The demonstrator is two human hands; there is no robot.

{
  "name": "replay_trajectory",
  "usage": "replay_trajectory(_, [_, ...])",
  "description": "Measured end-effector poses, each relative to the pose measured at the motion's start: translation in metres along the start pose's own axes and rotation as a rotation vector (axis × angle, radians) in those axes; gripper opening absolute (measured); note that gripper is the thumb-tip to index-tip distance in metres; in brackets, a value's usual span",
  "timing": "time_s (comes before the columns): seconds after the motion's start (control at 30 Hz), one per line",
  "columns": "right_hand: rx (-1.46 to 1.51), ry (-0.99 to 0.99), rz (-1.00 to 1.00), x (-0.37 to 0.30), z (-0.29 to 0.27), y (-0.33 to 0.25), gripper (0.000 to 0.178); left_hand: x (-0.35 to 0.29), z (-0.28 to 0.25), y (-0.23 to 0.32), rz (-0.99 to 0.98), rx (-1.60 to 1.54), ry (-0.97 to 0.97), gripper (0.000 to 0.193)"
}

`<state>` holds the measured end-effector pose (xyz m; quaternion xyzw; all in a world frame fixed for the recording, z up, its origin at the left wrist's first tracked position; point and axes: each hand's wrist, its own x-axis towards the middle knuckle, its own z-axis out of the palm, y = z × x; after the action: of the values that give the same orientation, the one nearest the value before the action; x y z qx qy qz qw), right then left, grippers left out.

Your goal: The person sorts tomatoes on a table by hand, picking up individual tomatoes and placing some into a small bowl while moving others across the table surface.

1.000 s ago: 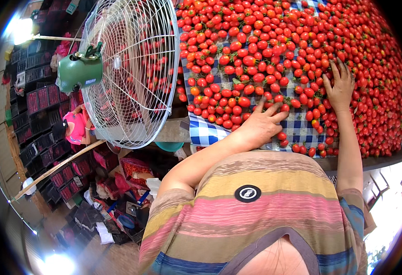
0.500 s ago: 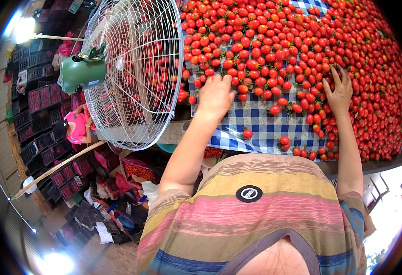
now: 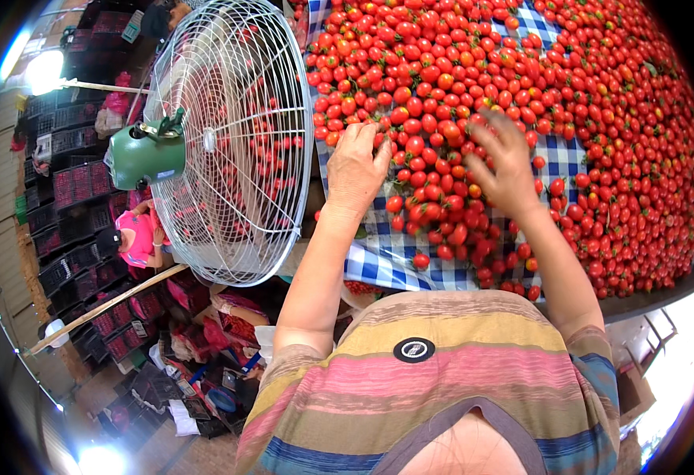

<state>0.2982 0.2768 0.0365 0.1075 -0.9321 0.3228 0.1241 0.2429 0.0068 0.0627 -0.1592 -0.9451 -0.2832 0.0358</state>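
Observation:
A broad spread of small red cherry tomatoes [image 3: 640, 182], some with green stems, lies on a blue-and-white checked cloth [image 3: 565, 158]. My left hand [image 3: 356, 170] rests at the left edge of the tomatoes, thumb apart from the fingers, holding nothing that I can see. In the middle, my right hand [image 3: 507, 162] has its fingers spread and slightly blurred against a cluster of tomatoes [image 3: 434, 186]. Between and below the hands several tomatoes are smeared by motion. Each hand's fingertips are partly hidden among the fruit.
Close on the left stands a large fan [image 3: 208, 141] with a wire cage and green motor. Beyond it are stacked dark crates [image 3: 81, 186] and a person in a pink top [image 3: 135, 237]. A wooden pole [image 3: 109, 307] slants below the fan.
My right hand has swept left from the right-hand pile, and tomatoes have shifted toward the middle, baring cloth behind it. My left hand has moved slightly left, its thumb further out.

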Motion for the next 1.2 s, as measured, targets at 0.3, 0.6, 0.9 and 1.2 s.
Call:
replay_trajectory(0.3, [0.089, -0.082, -0.222, 0.091, 0.013, 0.012, 0.039, 0.167, 0.028, -0.022, 0.113, 0.085, 0.190, 0.043])
replay_trajectory(0.6, [-0.213, 0.106, 0.007, 0.252, 0.045, 0.161, 0.059, 0.354, 0.069, -0.068, -0.246, 0.246, -0.198, 0.082])
replay_trajectory(0.9, [-0.061, -0.441, -0.051, 0.220, 0.056, 0.060, 0.051, 0.234, 0.049, -0.073, -0.322, 0.221, -0.229, 0.054])
replay_trajectory(1.2, [0.172, -0.259, -0.112, 0.043, -0.038, 0.039, 0.032, -0.004, -0.002, -0.009, -0.106, -0.080, -0.019, 0.022])
